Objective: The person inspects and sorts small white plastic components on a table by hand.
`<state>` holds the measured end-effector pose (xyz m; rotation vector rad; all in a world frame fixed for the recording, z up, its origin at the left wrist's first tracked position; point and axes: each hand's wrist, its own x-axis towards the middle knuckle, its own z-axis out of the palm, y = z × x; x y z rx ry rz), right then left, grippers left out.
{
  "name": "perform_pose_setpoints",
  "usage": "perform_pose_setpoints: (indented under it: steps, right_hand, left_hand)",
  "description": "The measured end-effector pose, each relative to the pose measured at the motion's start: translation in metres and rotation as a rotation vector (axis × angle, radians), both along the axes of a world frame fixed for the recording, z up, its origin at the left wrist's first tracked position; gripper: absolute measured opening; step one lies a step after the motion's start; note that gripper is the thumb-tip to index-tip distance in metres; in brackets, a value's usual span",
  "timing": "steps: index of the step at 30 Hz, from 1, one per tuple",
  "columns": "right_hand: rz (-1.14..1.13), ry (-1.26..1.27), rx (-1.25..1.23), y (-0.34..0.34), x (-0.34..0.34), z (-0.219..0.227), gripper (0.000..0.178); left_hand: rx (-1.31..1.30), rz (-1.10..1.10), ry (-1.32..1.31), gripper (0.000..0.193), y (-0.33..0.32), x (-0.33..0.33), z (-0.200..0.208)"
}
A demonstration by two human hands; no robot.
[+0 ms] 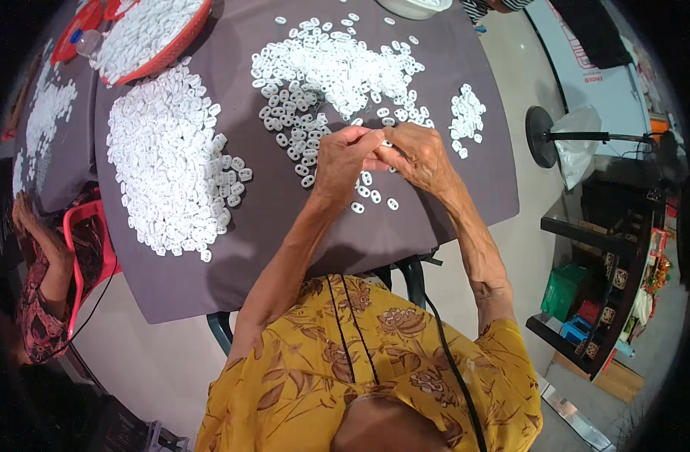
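Over the grey table (284,226), the left hand (343,162) and right hand (421,154) meet fingertip to fingertip, each grip narrow on a small white plastic piece (387,143), seemingly fitting parts together; next needs another from the loose pieces (375,196) just beneath

Bright, even light; fisheye warp, dark rim.

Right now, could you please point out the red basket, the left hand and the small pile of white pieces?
red basket (196,29), head view, rim.
left hand (345,162), head view, back.
small pile of white pieces (466,117), head view, middle.
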<state>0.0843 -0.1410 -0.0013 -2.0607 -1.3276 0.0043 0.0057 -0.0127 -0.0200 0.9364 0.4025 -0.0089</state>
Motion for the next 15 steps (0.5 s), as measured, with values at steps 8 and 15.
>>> perform_pose_setpoints:
  steps: [8,15]
  right_hand:
    - [-0.273,0.291,-0.064,-0.006,-0.004,0.016,0.03]
    - [-0.465,0.306,-0.078,-0.016,0.002,-0.01,0.019]
  left_hand:
    - [0.032,0.03,0.014,0.02,0.02,-0.006,-0.002]
    - [0.426,0.173,0.089,0.021,0.087,-0.054,0.015]
